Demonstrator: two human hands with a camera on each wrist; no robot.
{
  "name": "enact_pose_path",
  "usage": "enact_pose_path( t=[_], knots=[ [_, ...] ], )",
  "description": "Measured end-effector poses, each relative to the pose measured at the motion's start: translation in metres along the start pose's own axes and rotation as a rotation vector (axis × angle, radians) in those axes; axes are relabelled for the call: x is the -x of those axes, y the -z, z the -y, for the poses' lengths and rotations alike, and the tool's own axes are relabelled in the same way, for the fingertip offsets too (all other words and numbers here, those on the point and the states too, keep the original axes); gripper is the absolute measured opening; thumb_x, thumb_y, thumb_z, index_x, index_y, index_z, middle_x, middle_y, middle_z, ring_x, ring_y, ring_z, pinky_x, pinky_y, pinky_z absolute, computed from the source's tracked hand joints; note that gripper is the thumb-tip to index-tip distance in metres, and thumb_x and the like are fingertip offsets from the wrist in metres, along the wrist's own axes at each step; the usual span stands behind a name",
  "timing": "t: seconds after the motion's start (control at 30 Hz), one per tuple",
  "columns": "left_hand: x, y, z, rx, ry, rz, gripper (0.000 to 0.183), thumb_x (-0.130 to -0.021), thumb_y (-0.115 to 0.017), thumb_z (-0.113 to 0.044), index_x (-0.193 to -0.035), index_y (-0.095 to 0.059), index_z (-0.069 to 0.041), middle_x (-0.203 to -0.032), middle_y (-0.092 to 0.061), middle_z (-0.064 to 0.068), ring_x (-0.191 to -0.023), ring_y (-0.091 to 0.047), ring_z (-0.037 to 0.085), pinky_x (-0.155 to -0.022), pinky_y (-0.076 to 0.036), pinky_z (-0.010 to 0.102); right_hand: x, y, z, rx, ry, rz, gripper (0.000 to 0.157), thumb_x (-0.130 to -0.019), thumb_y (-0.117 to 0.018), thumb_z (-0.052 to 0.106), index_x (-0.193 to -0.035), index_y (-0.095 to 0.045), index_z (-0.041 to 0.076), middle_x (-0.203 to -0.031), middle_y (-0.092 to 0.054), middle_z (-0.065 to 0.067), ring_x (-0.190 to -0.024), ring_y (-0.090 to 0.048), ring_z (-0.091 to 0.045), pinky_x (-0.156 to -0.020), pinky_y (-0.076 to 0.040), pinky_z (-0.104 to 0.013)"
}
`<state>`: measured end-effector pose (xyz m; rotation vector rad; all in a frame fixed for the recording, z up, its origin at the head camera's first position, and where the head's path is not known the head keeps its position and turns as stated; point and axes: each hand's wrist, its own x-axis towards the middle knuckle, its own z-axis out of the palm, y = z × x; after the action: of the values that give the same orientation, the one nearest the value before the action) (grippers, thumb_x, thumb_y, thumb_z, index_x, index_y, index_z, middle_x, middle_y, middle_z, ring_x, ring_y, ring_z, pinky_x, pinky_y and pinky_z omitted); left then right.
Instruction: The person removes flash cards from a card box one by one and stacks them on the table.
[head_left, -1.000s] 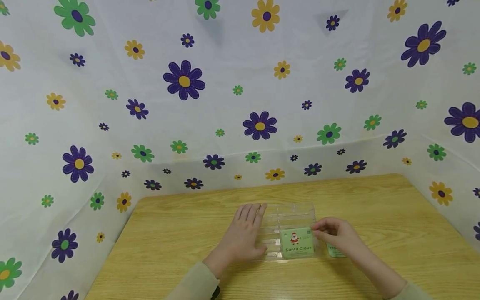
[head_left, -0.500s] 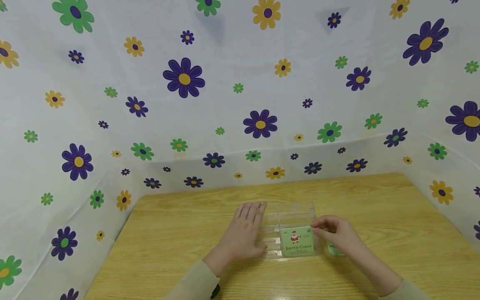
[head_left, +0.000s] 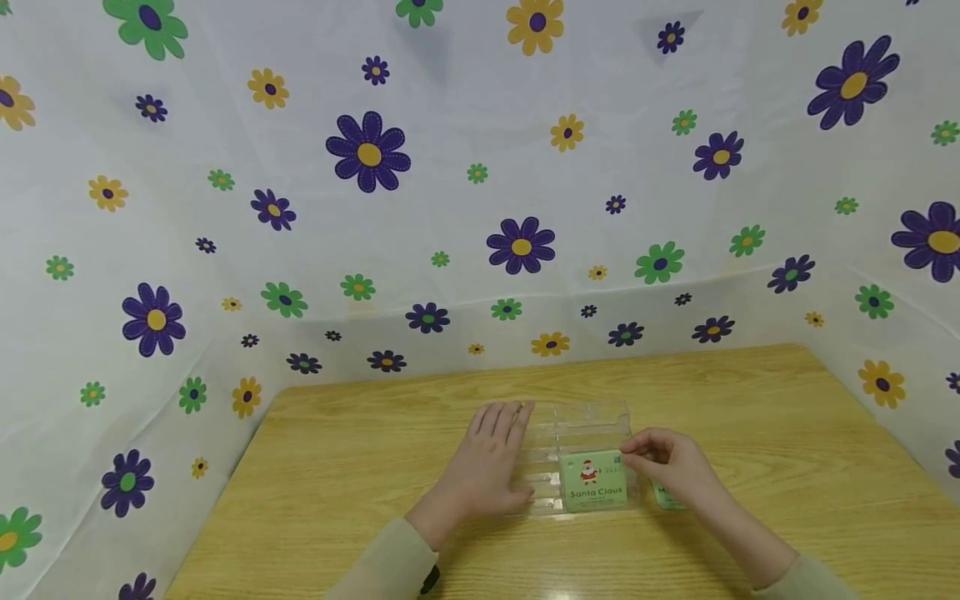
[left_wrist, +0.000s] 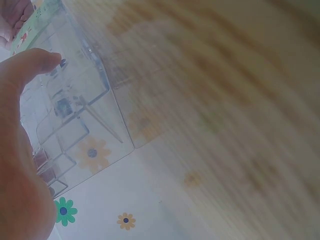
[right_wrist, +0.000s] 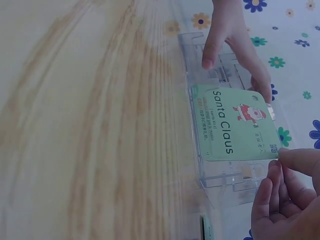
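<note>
A clear plastic tiered card rack (head_left: pixel 592 433) stands on the wooden table. My left hand (head_left: pixel 483 462) spans its left side, fingers over the back and thumb (left_wrist: pixel 42 61) at the front in the left wrist view. In the rack's front right section is a green Santa Claus card (head_left: pixel 594 483), facing me and leaning slightly back. My right hand (head_left: pixel 675 467) pinches this card by its upper right corner, plain in the right wrist view, where the card (right_wrist: pixel 235 122) overlaps the rack. A second green card (head_left: pixel 667 496) lies right of the rack, partly hidden by my right hand.
The table (head_left: pixel 337 500) has a pale wood grain. White cloth (head_left: pixel 450 208) printed with purple, green and yellow flowers stands behind it and along both sides. Sleeves (head_left: pixel 390 562) cover both forearms.
The whole head view shifts up very slightly. My right hand shifts a touch left at the Santa Claus card; the left hand stays on the rack.
</note>
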<state>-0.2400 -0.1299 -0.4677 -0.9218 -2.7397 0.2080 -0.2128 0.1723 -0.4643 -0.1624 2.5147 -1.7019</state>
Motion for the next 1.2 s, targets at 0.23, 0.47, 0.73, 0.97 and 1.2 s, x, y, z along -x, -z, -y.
enact_pose_path(
  t=[0.23, 0.47, 0.73, 0.97, 1.2],
  knots=[
    [-0.0004, 0.0017, 0.0002, 0.018, 0.004, 0.012, 0.118, -0.083, -0.074, -0.065, -0.168, -0.019, -0.004, -0.162, -0.04, 0.014, -0.147, -0.041, 0.03, -0.129, -0.031, 0.048, -0.0008, -0.0024, -0.0007, 0.0, 0.023, -0.021, 0.019, -0.095, -0.077, 0.006, -0.108, -0.073, -0.006, -0.097, -0.076, -0.007, -0.079, -0.063, -0.005, -0.07, -0.055, -0.02],
    [-0.0008, 0.0014, -0.0005, 0.024, 0.015, 0.031, 0.119, -0.083, -0.075, -0.064, -0.169, -0.017, -0.005, -0.164, -0.039, 0.013, -0.149, -0.04, 0.03, -0.131, -0.03, 0.048, -0.0008, -0.0041, -0.0022, 0.005, 0.014, -0.038, 0.017, -0.093, -0.078, 0.005, -0.105, -0.073, -0.006, -0.093, -0.074, -0.006, -0.077, -0.062, -0.005, -0.069, -0.055, -0.02],
    [0.0003, -0.0007, -0.0002, 0.013, 0.0, -0.012, 0.118, -0.082, -0.075, -0.065, -0.167, -0.02, -0.004, -0.161, -0.041, 0.014, -0.146, -0.042, 0.03, -0.128, -0.032, 0.048, 0.0001, -0.0045, -0.0028, -0.025, 0.022, -0.029, 0.018, -0.091, -0.08, 0.004, -0.104, -0.072, -0.007, -0.093, -0.074, -0.006, -0.077, -0.062, -0.005, -0.068, -0.055, -0.02],
    [0.0007, 0.0006, -0.0008, 0.019, 0.004, -0.002, 0.118, -0.082, -0.075, -0.065, -0.168, -0.02, -0.004, -0.162, -0.042, 0.014, -0.146, -0.042, 0.03, -0.129, -0.032, 0.048, -0.0005, -0.004, -0.0037, -0.01, 0.026, -0.026, 0.017, -0.092, -0.079, 0.004, -0.104, -0.073, -0.006, -0.093, -0.074, -0.006, -0.076, -0.061, -0.004, -0.067, -0.054, -0.02],
    [0.0004, 0.0034, -0.0014, 0.007, 0.011, 0.011, 0.117, -0.084, -0.073, -0.066, -0.168, -0.019, -0.005, -0.162, -0.041, 0.014, -0.147, -0.042, 0.03, -0.129, -0.031, 0.047, -0.001, -0.0038, -0.0024, 0.008, 0.017, -0.032, 0.016, -0.094, -0.078, 0.006, -0.104, -0.074, -0.005, -0.097, -0.075, -0.008, -0.074, -0.06, -0.004, -0.065, -0.052, -0.021]
  ],
)
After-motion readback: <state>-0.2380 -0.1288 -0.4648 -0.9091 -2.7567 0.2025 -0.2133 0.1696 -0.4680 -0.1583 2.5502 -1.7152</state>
